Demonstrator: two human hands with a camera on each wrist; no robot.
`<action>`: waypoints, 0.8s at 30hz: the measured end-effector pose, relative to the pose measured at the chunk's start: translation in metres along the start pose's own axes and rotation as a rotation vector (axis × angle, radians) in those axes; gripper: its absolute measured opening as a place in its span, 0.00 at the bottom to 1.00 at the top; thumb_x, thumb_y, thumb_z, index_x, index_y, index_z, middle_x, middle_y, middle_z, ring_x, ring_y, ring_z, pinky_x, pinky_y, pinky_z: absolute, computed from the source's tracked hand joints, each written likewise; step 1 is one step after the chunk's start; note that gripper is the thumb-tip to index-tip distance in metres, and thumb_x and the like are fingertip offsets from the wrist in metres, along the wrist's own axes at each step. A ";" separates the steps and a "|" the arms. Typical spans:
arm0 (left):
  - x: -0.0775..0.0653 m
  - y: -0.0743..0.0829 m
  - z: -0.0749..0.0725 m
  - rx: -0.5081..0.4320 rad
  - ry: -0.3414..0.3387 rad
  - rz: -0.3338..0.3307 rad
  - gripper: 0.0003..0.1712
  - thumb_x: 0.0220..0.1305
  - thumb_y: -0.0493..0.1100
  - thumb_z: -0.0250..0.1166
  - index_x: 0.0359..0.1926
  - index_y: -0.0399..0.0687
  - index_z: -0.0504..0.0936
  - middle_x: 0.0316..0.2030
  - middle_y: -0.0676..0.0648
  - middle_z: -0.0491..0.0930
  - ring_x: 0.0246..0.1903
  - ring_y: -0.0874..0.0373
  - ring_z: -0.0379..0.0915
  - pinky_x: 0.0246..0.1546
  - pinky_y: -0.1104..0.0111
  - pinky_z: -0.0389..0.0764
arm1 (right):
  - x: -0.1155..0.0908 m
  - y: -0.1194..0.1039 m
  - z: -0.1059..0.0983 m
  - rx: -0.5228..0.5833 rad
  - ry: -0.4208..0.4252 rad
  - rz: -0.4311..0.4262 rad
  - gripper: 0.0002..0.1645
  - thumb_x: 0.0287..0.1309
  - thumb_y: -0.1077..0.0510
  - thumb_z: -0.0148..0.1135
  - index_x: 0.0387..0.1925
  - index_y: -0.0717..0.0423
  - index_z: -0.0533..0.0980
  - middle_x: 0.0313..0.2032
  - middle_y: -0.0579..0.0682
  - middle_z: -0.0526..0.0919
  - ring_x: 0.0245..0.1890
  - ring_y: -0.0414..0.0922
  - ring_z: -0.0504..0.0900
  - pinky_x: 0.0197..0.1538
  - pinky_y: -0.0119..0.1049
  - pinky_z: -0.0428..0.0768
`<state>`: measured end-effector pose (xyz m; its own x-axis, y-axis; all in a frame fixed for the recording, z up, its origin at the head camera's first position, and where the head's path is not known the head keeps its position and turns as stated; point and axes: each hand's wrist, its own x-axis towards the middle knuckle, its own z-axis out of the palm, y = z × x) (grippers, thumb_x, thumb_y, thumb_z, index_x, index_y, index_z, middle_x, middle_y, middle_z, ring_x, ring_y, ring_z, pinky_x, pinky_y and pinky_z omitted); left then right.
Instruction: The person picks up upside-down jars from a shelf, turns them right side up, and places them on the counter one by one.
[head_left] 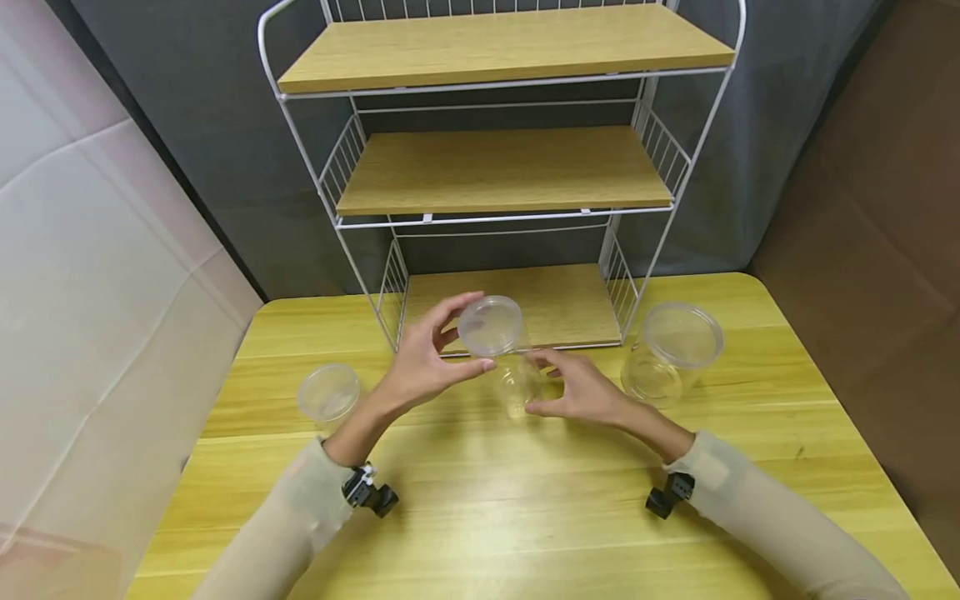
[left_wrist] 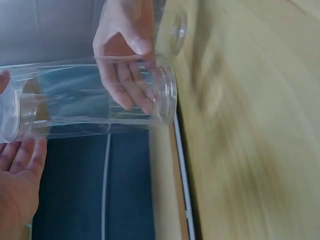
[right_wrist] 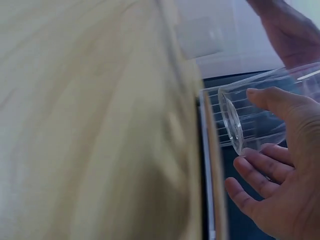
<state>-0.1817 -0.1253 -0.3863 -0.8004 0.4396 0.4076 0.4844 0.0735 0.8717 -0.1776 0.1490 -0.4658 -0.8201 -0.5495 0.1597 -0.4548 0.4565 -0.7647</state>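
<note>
A tall clear jar [head_left: 516,379] with a translucent round lid [head_left: 491,325] stands between both hands, in front of the bottom shelf. My left hand [head_left: 423,358] holds it around the lid end, thumb on the near side and fingers on the far side. Lower down, my right hand [head_left: 581,387] grips the jar near its base. In the left wrist view the jar [left_wrist: 75,97] shows lengthwise, with right-hand fingers seen through its wall. The right wrist view has the thumb [right_wrist: 270,100] against the jar's side and the other fingers curled below its base rim.
A white wire rack with wooden shelves [head_left: 502,171] stands at the back of the wooden table [head_left: 480,517]. A wide lidded clear jar [head_left: 675,350] is on the right, a smaller clear container [head_left: 328,393] on the left beside the left forearm. Pale sheeting [head_left: 90,275] borders the left side.
</note>
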 end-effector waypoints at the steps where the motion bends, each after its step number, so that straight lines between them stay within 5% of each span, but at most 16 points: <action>1: 0.000 -0.002 0.000 0.008 -0.008 -0.011 0.50 0.50 0.25 0.80 0.74 0.33 0.69 0.69 0.38 0.73 0.66 0.44 0.73 0.65 0.59 0.80 | 0.000 0.002 0.002 0.000 -0.007 0.007 0.47 0.54 0.54 0.83 0.72 0.62 0.72 0.64 0.62 0.81 0.61 0.60 0.83 0.62 0.51 0.84; 11: -0.003 -0.015 0.004 0.060 -0.071 -0.068 0.51 0.50 0.28 0.83 0.74 0.34 0.69 0.68 0.36 0.75 0.65 0.39 0.76 0.63 0.65 0.80 | 0.003 0.017 0.014 -0.037 -0.036 0.085 0.45 0.54 0.52 0.83 0.69 0.64 0.74 0.61 0.60 0.84 0.60 0.58 0.83 0.63 0.52 0.83; 24: -0.006 -0.022 0.013 0.131 -0.121 -0.022 0.50 0.48 0.30 0.85 0.72 0.31 0.72 0.68 0.34 0.75 0.64 0.37 0.75 0.63 0.60 0.81 | 0.004 0.027 0.024 -0.061 -0.044 0.042 0.42 0.53 0.52 0.83 0.66 0.62 0.76 0.58 0.57 0.87 0.60 0.54 0.85 0.67 0.53 0.80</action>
<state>-0.1832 -0.1180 -0.4115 -0.7668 0.5408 0.3458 0.5152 0.1970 0.8341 -0.1846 0.1427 -0.5006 -0.8236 -0.5584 0.0998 -0.4415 0.5205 -0.7308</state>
